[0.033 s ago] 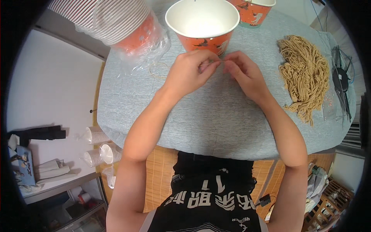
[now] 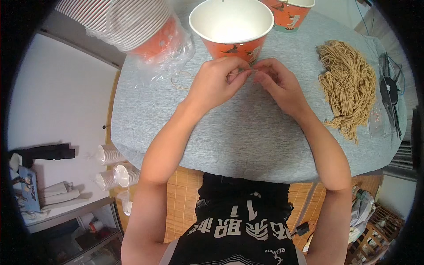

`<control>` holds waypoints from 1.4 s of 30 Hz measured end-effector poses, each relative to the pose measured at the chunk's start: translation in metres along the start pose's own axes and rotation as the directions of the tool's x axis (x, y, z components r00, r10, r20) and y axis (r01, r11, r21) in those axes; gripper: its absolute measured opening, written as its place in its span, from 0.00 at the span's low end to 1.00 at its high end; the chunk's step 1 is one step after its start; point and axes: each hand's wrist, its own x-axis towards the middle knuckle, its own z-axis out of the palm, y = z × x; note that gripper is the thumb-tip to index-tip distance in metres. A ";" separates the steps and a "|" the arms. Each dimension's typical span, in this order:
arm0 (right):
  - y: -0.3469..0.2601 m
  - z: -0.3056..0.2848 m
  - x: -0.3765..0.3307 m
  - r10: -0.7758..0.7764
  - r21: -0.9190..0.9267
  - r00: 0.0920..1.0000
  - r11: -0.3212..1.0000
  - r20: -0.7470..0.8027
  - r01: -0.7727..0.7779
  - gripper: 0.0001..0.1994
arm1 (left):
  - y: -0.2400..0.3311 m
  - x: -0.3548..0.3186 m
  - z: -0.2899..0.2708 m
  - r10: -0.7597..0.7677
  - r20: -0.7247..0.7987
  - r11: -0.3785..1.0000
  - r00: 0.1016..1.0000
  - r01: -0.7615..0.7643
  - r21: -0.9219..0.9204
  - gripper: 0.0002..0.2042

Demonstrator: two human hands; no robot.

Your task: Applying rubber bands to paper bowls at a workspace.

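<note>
Both bare forearms are seen rising from the lower edge of the frame and converging toward the upper centre. The left hand (image 2: 217,81) and the right hand (image 2: 277,84) are brought together there, knuckles up, fingertips pinched and touching. The elbows are bent and spread wide near the frame's bottom.

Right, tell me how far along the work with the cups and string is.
Done: nothing shows as finished; the orange paper cup in front stands empty. In hand: the left hand and right hand meet at the cup's base, pinching something small; what, I can't tell. Left: the tan string bundle lies unused at the right, and a bagged stack of cups waits at the left.
</note>
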 end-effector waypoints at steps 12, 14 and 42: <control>0.008 -0.014 -0.002 0.016 -0.049 0.974 0.999 0.226 -0.005 0.12 | 0.001 -0.001 0.003 0.127 0.016 0.990 0.992 -0.126 -0.058 0.07; 0.002 -0.012 -0.002 0.033 -0.020 0.972 0.999 0.232 -0.029 0.13 | 0.000 -0.002 0.003 0.135 0.016 0.989 0.991 -0.134 -0.058 0.07; -0.005 -0.011 -0.003 -0.011 -0.090 0.990 0.996 0.142 0.024 0.12 | 0.005 -0.003 0.000 0.160 -0.045 0.983 0.986 -0.164 -0.082 0.08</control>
